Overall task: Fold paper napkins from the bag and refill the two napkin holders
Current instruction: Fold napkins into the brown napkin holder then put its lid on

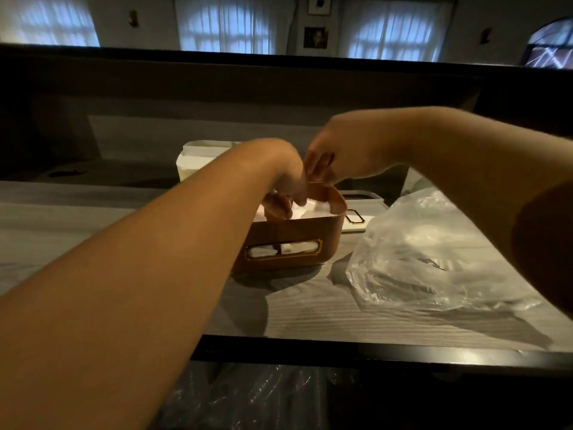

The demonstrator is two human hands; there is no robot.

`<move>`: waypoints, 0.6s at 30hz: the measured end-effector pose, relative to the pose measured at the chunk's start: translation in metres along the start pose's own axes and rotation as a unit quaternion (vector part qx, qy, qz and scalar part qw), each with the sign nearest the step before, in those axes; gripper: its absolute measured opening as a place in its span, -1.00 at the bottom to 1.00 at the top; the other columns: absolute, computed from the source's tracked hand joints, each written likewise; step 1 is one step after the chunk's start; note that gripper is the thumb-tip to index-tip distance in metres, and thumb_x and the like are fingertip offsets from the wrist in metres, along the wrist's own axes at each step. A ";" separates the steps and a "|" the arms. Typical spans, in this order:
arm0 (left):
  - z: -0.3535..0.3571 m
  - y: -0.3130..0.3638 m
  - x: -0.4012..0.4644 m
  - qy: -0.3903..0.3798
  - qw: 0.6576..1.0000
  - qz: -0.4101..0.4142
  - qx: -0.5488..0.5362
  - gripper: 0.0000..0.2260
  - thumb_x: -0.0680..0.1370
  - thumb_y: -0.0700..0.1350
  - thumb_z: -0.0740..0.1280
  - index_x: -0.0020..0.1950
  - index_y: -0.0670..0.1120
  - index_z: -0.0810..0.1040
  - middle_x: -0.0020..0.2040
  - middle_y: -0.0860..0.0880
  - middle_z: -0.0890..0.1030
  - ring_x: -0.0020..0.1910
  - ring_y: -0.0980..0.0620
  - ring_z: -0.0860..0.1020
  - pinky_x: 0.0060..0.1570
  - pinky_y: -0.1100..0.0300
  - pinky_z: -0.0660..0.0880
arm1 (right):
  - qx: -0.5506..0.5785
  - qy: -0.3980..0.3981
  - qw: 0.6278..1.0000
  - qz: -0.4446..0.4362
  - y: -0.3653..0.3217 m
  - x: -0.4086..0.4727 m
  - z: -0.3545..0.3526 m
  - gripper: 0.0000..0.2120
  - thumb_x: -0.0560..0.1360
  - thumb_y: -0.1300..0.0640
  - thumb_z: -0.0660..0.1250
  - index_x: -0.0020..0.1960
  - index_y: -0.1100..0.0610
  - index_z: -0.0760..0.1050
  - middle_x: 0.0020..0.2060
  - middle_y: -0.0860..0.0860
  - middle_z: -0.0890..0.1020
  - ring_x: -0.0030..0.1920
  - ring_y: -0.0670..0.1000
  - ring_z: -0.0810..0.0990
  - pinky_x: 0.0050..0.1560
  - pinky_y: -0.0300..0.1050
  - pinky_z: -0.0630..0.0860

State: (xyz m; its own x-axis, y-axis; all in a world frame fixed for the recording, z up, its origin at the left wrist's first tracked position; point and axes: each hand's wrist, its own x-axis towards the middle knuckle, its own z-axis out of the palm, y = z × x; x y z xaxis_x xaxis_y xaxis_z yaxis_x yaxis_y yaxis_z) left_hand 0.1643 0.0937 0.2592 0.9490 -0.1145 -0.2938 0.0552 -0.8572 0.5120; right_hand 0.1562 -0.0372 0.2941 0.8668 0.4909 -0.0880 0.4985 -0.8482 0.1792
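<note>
A brown napkin holder [288, 240] with a gold-framed slot stands on the table's middle, with white folded napkins [313, 211] inside it. My left hand [280, 200] reaches down into the holder, its fingers curled on the napkins. My right hand [338, 153] hovers over the holder's far rim, its curled fingers pinching that rim. A clear plastic bag [434, 252] lies crumpled to the right of the holder. A white napkin holder [198, 162] stands behind, partly hidden by my left arm.
A flat white piece with a gold-framed slot [356, 220] lies behind the brown holder, beside a grey tray edge [366, 195]. The grey wood-grain table [325, 311] ends in a dark front edge. A dark wall rises behind it.
</note>
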 end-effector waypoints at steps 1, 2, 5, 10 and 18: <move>-0.002 0.006 -0.008 0.023 0.999 0.011 -0.019 -0.87 0.59 -0.22 0.37 0.11 -0.22 0.57 0.06 -0.18 0.62 -0.05 -0.06 0.65 0.02 0.14 0.63 | 0.031 0.038 0.999 0.016 0.006 -0.015 -0.005 -0.76 0.60 0.10 0.33 0.26 -0.04 0.56 0.06 -0.11 0.65 0.03 -0.11 0.58 0.07 -0.19 0.38; -0.002 0.013 -0.018 0.050 0.998 0.036 -0.023 -0.91 0.59 -0.22 0.36 0.08 -0.20 0.56 0.05 -0.17 0.61 -0.05 -0.05 0.65 0.01 0.14 0.63 | 0.072 0.062 0.995 0.036 0.012 -0.030 -0.006 -0.81 0.60 0.10 0.33 0.19 -0.03 0.59 0.00 -0.10 0.68 -0.04 -0.12 0.62 0.00 -0.24 0.41; 0.010 0.035 -0.039 0.128 0.982 0.140 0.016 -0.93 0.59 -0.15 0.37 0.02 -0.13 0.59 -0.05 -0.10 0.63 -0.13 0.00 0.63 -0.14 0.17 0.60 | 0.196 0.047 0.971 0.129 0.032 -0.070 0.002 -0.89 0.59 0.17 0.34 0.04 0.02 0.63 -0.18 -0.07 0.73 -0.21 -0.11 0.71 -0.14 -0.26 0.54; 0.076 0.074 -0.055 0.047 0.957 0.283 -0.036 -0.88 0.60 -0.19 0.35 0.10 -0.15 0.64 -0.10 -0.07 0.69 -0.13 0.02 0.69 -0.05 0.09 0.67 | 0.268 -0.090 0.921 0.267 0.059 -0.115 0.056 -0.83 0.62 0.27 0.26 0.09 0.13 0.61 -0.11 0.03 0.75 -0.16 -0.02 0.75 -0.01 -0.06 0.67; 0.185 0.086 -0.005 0.039 0.958 0.282 -0.047 -0.56 0.60 -0.22 0.32 0.47 0.02 0.44 0.37 -0.04 0.53 0.28 -0.08 0.52 0.28 0.06 0.43 | 0.056 0.088 0.942 0.320 0.102 -0.125 0.145 -0.50 0.56 0.30 0.30 0.45 -0.01 0.42 0.22 0.04 0.59 0.08 0.06 0.54 0.22 -0.03 0.51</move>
State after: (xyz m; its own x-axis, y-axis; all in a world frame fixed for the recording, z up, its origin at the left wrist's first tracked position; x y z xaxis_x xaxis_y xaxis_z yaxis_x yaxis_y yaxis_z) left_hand 0.1067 -0.0722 0.1555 0.8564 -0.5043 0.1102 -0.4484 -0.6211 0.6427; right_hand 0.1009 -0.2136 0.1816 0.9796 -0.1102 0.1679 -0.1178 -0.9924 0.0359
